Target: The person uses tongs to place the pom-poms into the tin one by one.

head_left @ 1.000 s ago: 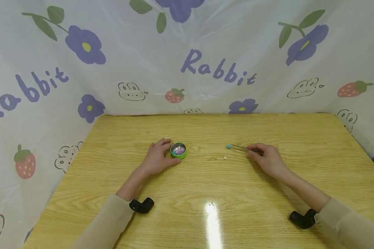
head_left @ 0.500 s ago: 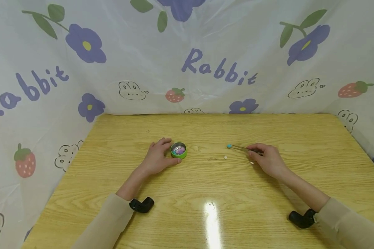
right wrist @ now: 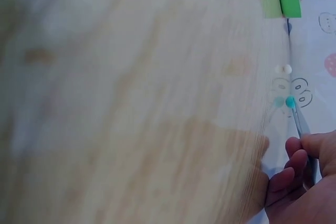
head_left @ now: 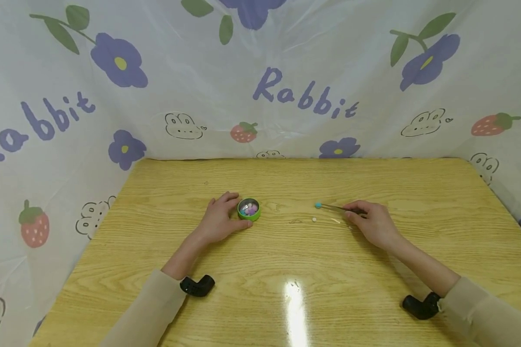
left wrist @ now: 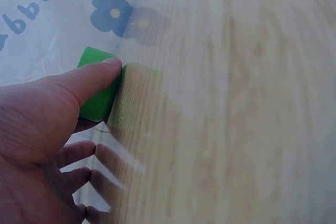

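Note:
A small round green tin [head_left: 250, 218] stands on the table at centre left, with pink, purple and blue beads inside. My left hand [head_left: 217, 221] holds it from the left, thumb on the near side and a finger on the far side. In the left wrist view, my thumb [left wrist: 97, 77] lies along the tin's green wall [left wrist: 97, 103]. My right hand [head_left: 373, 222] pinches thin metal tweezers [head_left: 333, 207] that point left. Their tips are at a blue bead [head_left: 318, 205]. In the right wrist view, the blue bead [right wrist: 290, 102] appears at the tips of the tweezers [right wrist: 299, 120].
A white bead [head_left: 314, 220] lies on the wooden table [head_left: 252, 270], just nearer than the blue one. Black curved pieces sit at the left cuff [head_left: 198, 286] and right cuff [head_left: 421, 307]. A patterned curtain [head_left: 226, 62] hangs behind the table.
The tweezers' two arms, seen apart a second ago, now show as almost one line, with the blue bead still at the tips. My left hand and the tin stay put.

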### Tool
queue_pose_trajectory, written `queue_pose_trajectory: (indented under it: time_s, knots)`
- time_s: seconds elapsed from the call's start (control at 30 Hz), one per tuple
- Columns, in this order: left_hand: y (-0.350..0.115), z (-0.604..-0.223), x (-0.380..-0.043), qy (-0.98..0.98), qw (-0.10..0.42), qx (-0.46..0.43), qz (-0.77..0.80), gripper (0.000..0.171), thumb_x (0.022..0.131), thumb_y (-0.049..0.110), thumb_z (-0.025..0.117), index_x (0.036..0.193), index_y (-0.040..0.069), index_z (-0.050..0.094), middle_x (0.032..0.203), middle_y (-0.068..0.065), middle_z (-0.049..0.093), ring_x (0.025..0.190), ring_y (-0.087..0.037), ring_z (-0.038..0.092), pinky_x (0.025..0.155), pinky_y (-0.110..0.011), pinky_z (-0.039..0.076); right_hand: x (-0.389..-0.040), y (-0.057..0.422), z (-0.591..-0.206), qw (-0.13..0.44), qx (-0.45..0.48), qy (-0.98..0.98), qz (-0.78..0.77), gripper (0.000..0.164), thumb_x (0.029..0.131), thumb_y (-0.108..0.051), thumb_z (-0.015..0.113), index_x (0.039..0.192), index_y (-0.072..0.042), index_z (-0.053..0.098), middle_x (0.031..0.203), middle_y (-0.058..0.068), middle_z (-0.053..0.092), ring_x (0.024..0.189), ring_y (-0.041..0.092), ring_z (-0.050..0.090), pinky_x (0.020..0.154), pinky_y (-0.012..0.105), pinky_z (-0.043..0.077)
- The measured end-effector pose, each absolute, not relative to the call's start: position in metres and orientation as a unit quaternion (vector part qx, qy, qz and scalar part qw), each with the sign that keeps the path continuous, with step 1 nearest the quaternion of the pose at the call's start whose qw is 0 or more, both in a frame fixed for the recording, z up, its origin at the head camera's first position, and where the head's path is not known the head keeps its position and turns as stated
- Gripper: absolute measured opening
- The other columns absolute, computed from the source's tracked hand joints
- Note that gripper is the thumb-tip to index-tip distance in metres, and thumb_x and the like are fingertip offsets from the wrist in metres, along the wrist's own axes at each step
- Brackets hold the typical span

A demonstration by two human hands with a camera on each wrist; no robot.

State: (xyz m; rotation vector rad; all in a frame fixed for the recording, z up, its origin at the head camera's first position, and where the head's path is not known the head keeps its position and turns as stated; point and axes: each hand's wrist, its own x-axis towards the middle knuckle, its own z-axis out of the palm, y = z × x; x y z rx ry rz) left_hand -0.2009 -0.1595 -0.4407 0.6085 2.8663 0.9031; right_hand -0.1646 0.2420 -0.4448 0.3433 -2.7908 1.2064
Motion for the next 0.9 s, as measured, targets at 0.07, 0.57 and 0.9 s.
queue_pose_trajectory:
  time_s: [0.07, 0.57, 0.9]
  knots:
    - [-0.160, -0.440, -0.200, 0.935, 0.037, 0.197, 0.293, 0.079, 0.090, 0.033, 0.081, 0.147, -0.009, 0.048, 0.154, -0.026, 0.042, 0.150, -0.047, 0.024, 0.118, -0.067, 0.009, -0.164, 0.242, -0.444, 0.037, 0.110, -0.910, 0.397, 0.021, 0.102, -0.005, 0.063, 0.119, 0.002, 0.073, 0.115, 0.021, 0.072, 0.110, 0.041, 0.066, 0.088, 0.054, 0.055]
    - [-0.160, -0.439, -0.202, 0.934, 0.037, 0.203, 0.290, 0.081, 0.089, 0.033, 0.082, 0.148, -0.009, 0.047, 0.156, -0.025, 0.041, 0.150, -0.046, 0.023, 0.118, -0.066, 0.009, -0.169, 0.232, -0.431, 0.048, 0.127, -0.904, 0.405, 0.021, 0.102, -0.006, 0.064, 0.120, 0.003, 0.072, 0.111, 0.019, 0.072, 0.100, 0.035, 0.070, 0.084, 0.050, 0.057]
    - [-0.160, -0.440, -0.201, 0.935, 0.042, 0.200, 0.290, 0.081, 0.089, 0.034, 0.082, 0.149, -0.009, 0.047, 0.156, -0.025, 0.041, 0.151, -0.045, 0.023, 0.119, -0.066, 0.008, -0.169, 0.209, -0.425, 0.026, 0.140, -0.886, 0.442, 0.021, 0.101, -0.005, 0.065, 0.119, 0.005, 0.072, 0.110, 0.018, 0.073, 0.103, 0.034, 0.069, 0.087, 0.048, 0.057]
